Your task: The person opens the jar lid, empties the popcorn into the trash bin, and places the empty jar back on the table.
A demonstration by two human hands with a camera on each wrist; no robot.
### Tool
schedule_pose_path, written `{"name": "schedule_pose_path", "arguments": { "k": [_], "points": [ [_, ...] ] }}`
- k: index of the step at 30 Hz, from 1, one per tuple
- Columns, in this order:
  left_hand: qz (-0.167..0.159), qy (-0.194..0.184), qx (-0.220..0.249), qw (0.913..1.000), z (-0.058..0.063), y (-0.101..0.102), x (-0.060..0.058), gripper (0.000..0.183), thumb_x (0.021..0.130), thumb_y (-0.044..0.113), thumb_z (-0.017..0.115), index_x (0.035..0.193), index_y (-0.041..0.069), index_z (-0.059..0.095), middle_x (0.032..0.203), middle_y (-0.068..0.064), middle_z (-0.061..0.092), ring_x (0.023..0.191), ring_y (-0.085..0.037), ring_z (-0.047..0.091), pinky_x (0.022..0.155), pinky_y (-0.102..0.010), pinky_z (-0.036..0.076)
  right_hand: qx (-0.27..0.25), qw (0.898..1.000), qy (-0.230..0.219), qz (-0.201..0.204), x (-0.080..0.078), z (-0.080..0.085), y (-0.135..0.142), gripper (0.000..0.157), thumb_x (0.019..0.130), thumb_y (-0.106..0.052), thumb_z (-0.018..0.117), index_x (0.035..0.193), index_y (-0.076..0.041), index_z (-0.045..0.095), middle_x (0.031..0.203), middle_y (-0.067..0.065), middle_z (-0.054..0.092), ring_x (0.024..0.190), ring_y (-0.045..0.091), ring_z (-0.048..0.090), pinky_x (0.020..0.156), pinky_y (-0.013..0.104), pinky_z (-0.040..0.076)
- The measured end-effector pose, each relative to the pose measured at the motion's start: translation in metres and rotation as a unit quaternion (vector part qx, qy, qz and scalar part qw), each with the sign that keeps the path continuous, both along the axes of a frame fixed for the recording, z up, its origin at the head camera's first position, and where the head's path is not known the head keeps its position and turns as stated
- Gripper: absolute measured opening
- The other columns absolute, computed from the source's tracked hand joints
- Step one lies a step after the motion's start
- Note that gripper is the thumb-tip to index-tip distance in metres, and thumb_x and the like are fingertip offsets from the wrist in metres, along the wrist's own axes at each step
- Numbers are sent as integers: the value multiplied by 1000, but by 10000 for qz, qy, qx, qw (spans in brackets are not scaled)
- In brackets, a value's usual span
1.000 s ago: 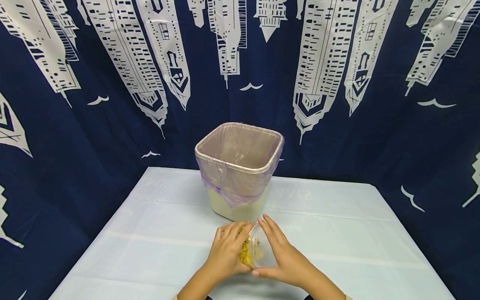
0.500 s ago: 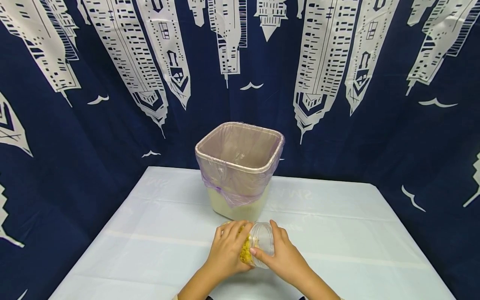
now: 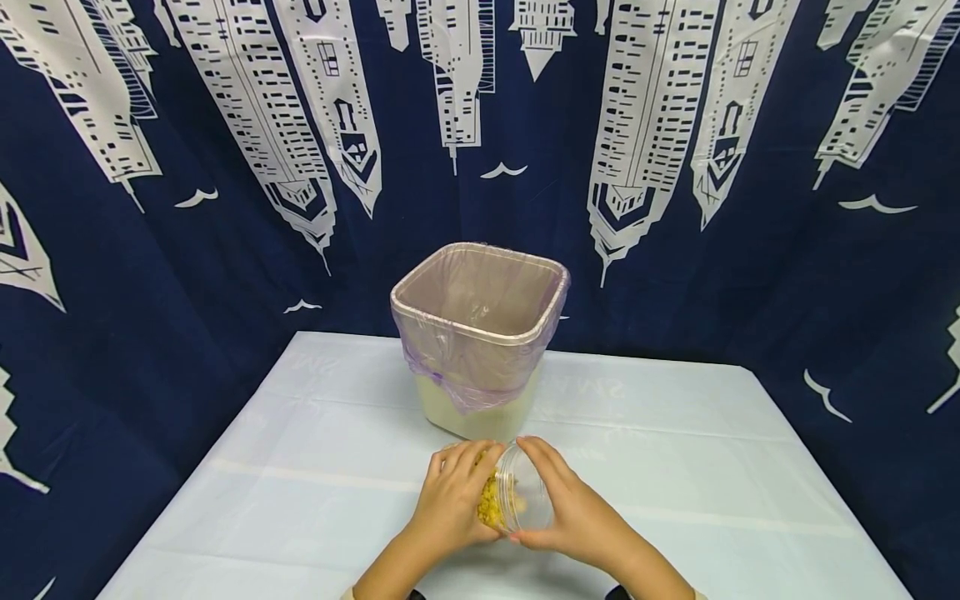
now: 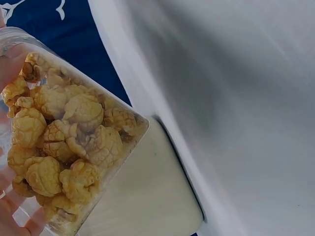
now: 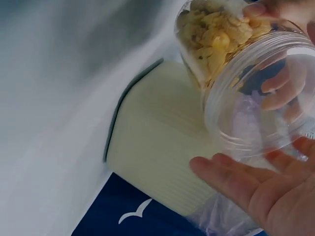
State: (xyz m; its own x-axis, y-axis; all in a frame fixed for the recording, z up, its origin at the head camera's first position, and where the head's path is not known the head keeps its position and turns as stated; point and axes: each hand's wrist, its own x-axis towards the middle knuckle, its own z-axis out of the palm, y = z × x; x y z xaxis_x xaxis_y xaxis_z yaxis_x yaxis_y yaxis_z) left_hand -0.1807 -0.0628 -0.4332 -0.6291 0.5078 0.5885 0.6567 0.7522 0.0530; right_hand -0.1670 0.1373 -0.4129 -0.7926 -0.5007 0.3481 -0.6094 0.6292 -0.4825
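Note:
A clear plastic jar (image 3: 491,502) of golden popcorn (image 4: 64,142) lies tipped on its side in front of the bin, its clear ridged lid (image 3: 527,492) facing right. My left hand (image 3: 448,504) grips the jar's body from the left, fingers over the top and thumb below. Around the lid, my right hand (image 3: 581,521) spans from upper edge to lower edge, fingertips above and thumb beneath. In the right wrist view, the fingers (image 5: 231,182) of that hand stretch along the lid's rim; whether every fingertip touches is hard to tell.
A cream bin (image 3: 480,412) with a translucent purple liner (image 3: 480,367) folded over its rim stands just beyond the jar. Both rest on or above a white-covered table (image 3: 675,467). A dark blue curtain (image 3: 540,208) with white building prints hangs behind and beside the table.
My right hand closed around the lid with its thumb on the near face, then swung back to a wide span with the thumb low. The left hand and jar stay nearly still.

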Motion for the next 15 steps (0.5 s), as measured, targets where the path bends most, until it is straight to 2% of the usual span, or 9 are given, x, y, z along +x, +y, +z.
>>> {"name": "schedule_pose_path", "arguments": {
  "k": [6,9,12,15],
  "points": [
    [13,-148,-79,9999,1,0,0,108,39,50,84,129,11,41,124,-7,45,111,-24,42,86,-40,36,540,9940,706,638,-2,1,9,106,57,-31,83,142,-15,22,148,3,16,128,30,26,92,43,38],
    [-5,-201,-35,9998,2,0,1,107,39,50,84,129,11,40,124,-7,45,112,-25,42,87,-41,36,519,9940,699,665,-1,3,9,110,56,-35,83,143,-15,18,148,4,13,129,33,23,92,45,37],
    [-16,-142,28,9999,2,1,0,105,41,51,83,129,12,41,124,-6,46,112,-24,42,87,-40,35,253,9992,258,189,2,4,6,109,62,-47,77,144,-15,13,148,8,12,127,35,26,89,49,39],
    [-46,-74,91,9999,2,2,-1,103,41,53,82,128,14,42,122,-4,46,111,-22,42,88,-40,33,-52,9969,-435,-649,7,7,0,102,70,-59,64,144,-12,11,145,16,18,120,38,36,83,53,41]
  ]
}}
